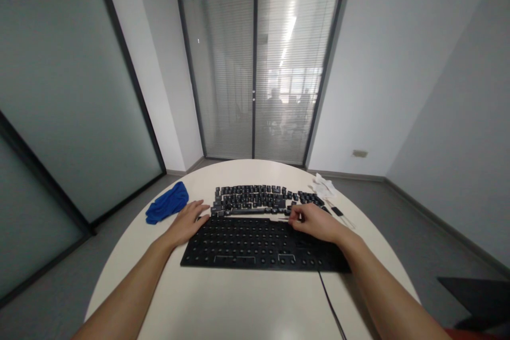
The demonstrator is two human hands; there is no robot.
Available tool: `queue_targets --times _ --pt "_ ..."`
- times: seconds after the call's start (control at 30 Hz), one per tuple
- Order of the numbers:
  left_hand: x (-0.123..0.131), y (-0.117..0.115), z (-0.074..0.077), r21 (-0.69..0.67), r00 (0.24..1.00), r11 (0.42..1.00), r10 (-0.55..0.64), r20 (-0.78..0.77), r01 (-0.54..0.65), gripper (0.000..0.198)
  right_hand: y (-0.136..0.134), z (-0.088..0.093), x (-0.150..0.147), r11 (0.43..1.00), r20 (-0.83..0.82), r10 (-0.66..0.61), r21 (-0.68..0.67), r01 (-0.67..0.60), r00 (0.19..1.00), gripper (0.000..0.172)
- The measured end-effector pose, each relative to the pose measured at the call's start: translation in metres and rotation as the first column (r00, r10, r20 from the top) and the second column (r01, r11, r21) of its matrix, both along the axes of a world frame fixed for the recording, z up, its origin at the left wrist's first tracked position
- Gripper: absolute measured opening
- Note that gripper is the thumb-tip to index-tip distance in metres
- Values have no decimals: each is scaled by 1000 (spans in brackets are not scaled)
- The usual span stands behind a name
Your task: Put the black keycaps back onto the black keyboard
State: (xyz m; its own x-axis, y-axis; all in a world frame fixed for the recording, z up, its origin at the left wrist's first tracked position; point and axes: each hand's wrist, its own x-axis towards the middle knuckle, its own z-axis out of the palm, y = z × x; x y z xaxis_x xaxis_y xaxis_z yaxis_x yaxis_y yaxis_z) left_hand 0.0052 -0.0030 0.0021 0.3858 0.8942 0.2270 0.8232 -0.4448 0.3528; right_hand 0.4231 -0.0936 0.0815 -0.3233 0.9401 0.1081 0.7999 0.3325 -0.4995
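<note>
A black keyboard base point(235, 239) without its keycaps lies across the table in front of me. My left hand point(187, 223) rests by its far left corner, fingers spread, holding nothing. Over the right part of the base's far edge is my right hand point(313, 221), thumb and fingers pinched together. A thin dark stick-like thing point(282, 219) pokes out leftward from that pinch; its kind is too small to tell. Loose black keycaps point(249, 196) lie in rows just beyond the base, the long spacebar point(247, 211) among them.
A crumpled blue cloth point(167, 203) lies left of my left hand. White tissue point(324, 186) and a small black-ended tool point(337, 211) lie at the right, with thin light sticks close by. A cable point(332, 305) runs toward me over the round white table point(223, 303).
</note>
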Motion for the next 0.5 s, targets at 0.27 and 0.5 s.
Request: queue_targets --times 0.27,0.5 --pt "-1 1 -2 6 1000 1000 -1 10 1 51 2 -2 4 1000 -9 -3 -10 3 1000 12" --pt "-1 2 -3 3 1000 1000 6 3 -6 51 1 -3 5 999 -11 26 -35 -27 1000 11"
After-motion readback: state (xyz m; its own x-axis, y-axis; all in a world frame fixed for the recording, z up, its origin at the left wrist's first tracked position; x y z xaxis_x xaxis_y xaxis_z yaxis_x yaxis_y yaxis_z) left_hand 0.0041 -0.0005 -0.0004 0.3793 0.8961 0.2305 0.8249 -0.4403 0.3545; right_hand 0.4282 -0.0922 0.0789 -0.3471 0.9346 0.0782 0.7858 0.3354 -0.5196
